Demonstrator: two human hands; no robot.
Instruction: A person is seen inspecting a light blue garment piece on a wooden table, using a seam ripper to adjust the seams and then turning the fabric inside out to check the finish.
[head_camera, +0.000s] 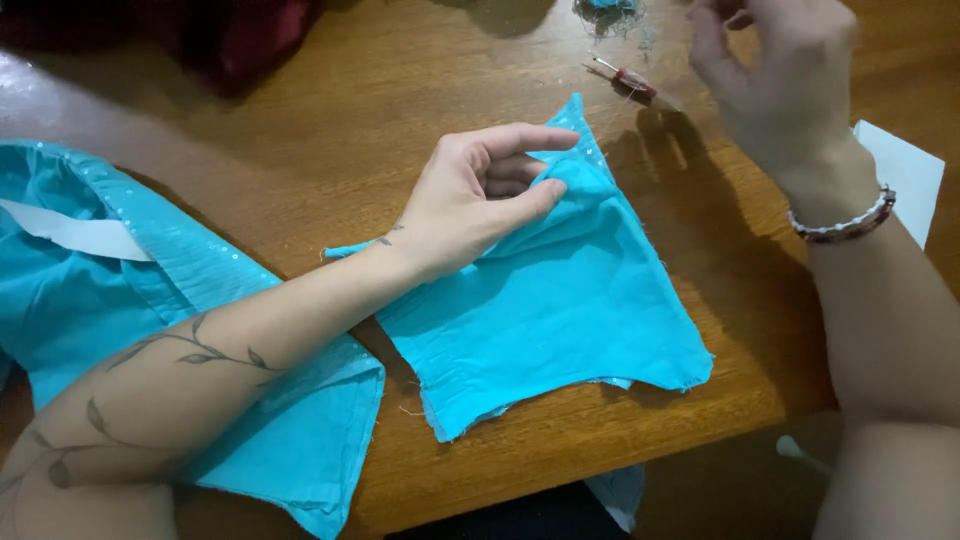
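A small turquoise cloth piece (560, 320) lies flat near the front edge of the wooden worktop (330, 130), its lower edges frayed with loose threads. The left hand (480, 200) rests on the upper part of this piece, thumb and fingers pinching a raised fold of the cloth near its top corner, while the forearm lies across the worktop and over a larger turquoise garment (150, 340) spread at the left. That garment has a row of small sequins along one edge and a white strip (75, 235) lying on it. The right hand (780, 80) is lifted above the worktop, well apart from the cloth piece, fingers loosely spread and curled and holding nothing that can be seen; a beaded bracelet (842, 222) sits on its wrist. Just beyond the cloth piece's top corner lies a small red-handled seam ripper (625, 78), near the right hand but not touched by it. A tuft of turquoise threads (608, 12) sits at the far edge, dark red fabric (225, 35) lies at the far left, and a white sheet of paper (905, 175) shows at the right.
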